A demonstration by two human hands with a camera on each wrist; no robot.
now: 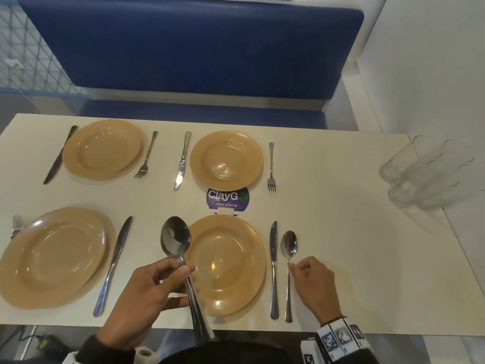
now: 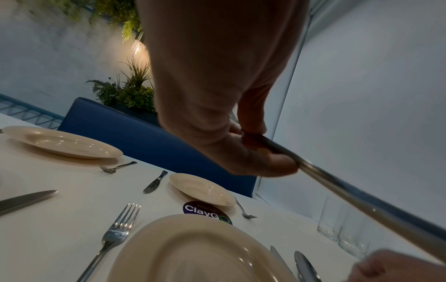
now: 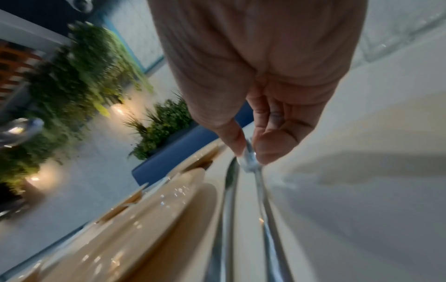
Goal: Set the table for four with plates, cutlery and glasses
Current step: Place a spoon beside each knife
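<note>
Four tan plates lie on the white table [image 1: 341, 232], each with a knife and a fork beside it. My left hand [image 1: 183, 282] grips a bundle of spoons [image 1: 175, 239] by their handles, raised over the left rim of the near right plate [image 1: 252, 258]. In the left wrist view that hand [image 2: 253, 148] grips the handles [image 2: 362, 202], and a fork [image 2: 115, 230] lies under it. My right hand [image 1: 295, 267] pinches the handle of one spoon [image 1: 288, 244], which lies flat just right of the knife [image 1: 273, 266]. The right wrist view shows thumb and finger on that spoon [image 3: 265, 209].
Several clear glasses [image 1: 420, 174] stand grouped at the table's far right edge, near the white wall. A purple ClayGo sticker [image 1: 227, 198] sits between the two right plates. A blue bench [image 1: 196, 48] runs behind the table. Bare tabletop lies between the right plates and the glasses.
</note>
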